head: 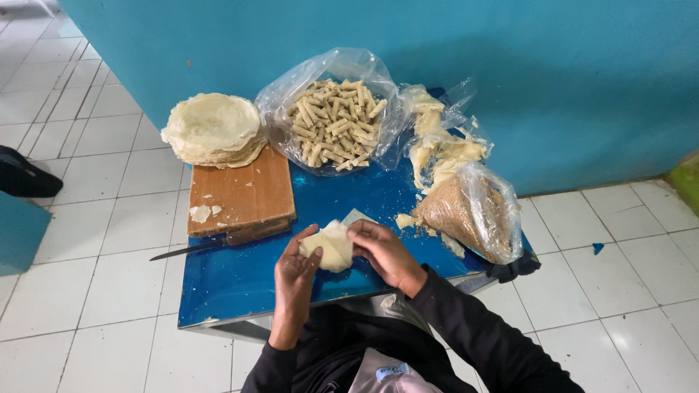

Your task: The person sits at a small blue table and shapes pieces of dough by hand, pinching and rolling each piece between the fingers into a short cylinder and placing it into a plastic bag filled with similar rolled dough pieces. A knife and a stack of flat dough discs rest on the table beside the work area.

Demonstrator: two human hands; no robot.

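Both hands at work over the near edge of a blue table (240,284), at about 6 o'clock in the view. Left hand (295,273) cupped under a pale wrapper sheet (331,246), fingers half-curled and supporting it from below. Right hand (384,251) closed over the sheet's right edge, fingertips pinching and folding it inward. Sheet held just above the table surface, partly folded into a loose bundle; contents not visible.

Finished output: clear bag of rolled sticks (335,124) at 12 o'clock, open-mouthed and holding a good heap. Judged as many pieces already completed.

Remaining stock: stack of flat round wrappers (215,129) at 10 o'clock, resting on the far end of a wooden cutting board (244,193), still fairly thick. Bag of brown crumb-like filling (470,211) at 3 o'clock, largely full. Crumpled plastic with pale dough scraps (440,149) at 2 o'clock, between the two bags.

Knife (218,242) lying along the near edge of the board at 9 o'clock from the hands, untouched, blade tip past the table's left edge. Small scraps on the board.

Assessment: work roughly mid-course; current piece at the folding stage, rolling not yet done, substantial wrappers and filling left.
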